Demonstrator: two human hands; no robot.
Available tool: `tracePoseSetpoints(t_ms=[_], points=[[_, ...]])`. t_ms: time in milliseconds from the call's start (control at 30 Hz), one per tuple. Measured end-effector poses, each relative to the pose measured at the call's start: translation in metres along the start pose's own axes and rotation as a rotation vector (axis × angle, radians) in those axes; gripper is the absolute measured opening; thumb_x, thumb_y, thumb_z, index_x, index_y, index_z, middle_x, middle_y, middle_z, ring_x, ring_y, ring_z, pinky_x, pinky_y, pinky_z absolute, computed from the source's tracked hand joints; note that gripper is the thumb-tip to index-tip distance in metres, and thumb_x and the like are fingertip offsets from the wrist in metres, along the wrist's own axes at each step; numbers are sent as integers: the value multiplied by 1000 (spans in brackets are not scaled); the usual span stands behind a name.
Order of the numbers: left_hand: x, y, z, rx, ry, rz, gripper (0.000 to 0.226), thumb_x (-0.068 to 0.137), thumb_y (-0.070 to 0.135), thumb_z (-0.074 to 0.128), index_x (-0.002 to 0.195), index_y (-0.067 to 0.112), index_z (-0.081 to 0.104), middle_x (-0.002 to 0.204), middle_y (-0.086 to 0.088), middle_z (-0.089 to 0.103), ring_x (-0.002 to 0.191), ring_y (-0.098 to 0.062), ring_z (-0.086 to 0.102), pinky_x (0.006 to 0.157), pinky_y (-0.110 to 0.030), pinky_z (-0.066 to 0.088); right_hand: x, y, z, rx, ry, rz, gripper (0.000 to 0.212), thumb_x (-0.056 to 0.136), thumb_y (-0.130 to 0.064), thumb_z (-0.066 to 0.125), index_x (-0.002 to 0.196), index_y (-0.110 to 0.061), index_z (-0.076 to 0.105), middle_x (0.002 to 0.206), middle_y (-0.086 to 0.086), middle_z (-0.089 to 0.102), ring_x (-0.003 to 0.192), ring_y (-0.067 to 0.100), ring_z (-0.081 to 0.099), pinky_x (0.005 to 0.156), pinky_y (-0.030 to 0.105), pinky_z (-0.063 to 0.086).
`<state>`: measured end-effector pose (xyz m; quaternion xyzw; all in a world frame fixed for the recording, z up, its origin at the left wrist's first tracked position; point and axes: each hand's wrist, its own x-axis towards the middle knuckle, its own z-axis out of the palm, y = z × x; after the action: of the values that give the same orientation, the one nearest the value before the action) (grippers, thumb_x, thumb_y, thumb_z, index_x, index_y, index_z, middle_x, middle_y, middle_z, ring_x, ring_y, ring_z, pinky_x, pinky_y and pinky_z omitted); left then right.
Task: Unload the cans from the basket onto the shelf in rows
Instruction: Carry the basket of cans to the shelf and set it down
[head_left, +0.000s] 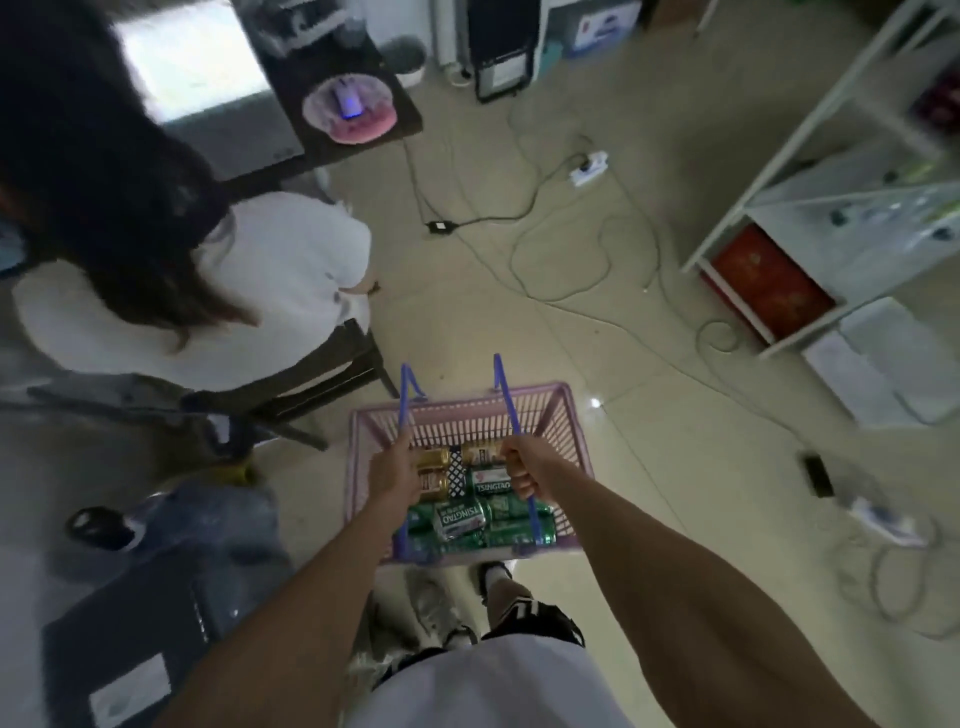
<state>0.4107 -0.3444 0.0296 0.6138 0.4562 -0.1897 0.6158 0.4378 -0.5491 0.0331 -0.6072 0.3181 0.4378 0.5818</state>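
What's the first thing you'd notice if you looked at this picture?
The pink basket in the middle, full of green and gold cans, jumps out first. The left hand and the right hand each grip a blue handle. A person in a white top sits on the left, and a white shelf stands on the right.

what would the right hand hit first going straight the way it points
Probably the gold can in the pink basket, just beyond the right hand gripping its blue handle; depth unclear.
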Motion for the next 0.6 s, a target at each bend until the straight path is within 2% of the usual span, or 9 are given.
tracePoseSetpoints(t_ms=[67,200,333,500,600], points=[[5,17,43,86,-79,15,57,97,57,53,54,22,41,37,10,33,28,-8,23,33,-21,20,3,-2,-37,100,43,-11,44,97,-12,41,58,-25,26,51,-4,23,42,9,16,45,19,14],[11,49,121,239,-180,60,59,95,61,52,54,22,38,43,5,31,38,-12,24,40,-23,19,1,-17,-95,234,164,-54,41,94,-12,45,58,-24,30,50,-3,27,39,9,22,43,17,19],[24,90,177,343,-248,103,57,98,57,50,57,20,37,37,9,31,34,-12,23,36,-23,19,5,-50,-141,330,273,-91,40,95,-11,48,59,-22,35,52,-2,31,38,10,26,41,17,23],[55,151,233,368,-299,104,53,99,55,50,61,18,40,42,8,33,35,-12,24,33,-23,21,20,-102,-188,418,361,-115,41,101,-10,45,61,-20,38,40,-7,33,28,8,27,36,12,24],[82,189,261,393,-332,119,54,98,56,51,62,17,41,43,8,33,34,-11,25,32,-23,21,38,-139,-205,424,398,-110,39,101,-11,45,63,-19,38,46,-4,33,32,9,27,36,14,24]])
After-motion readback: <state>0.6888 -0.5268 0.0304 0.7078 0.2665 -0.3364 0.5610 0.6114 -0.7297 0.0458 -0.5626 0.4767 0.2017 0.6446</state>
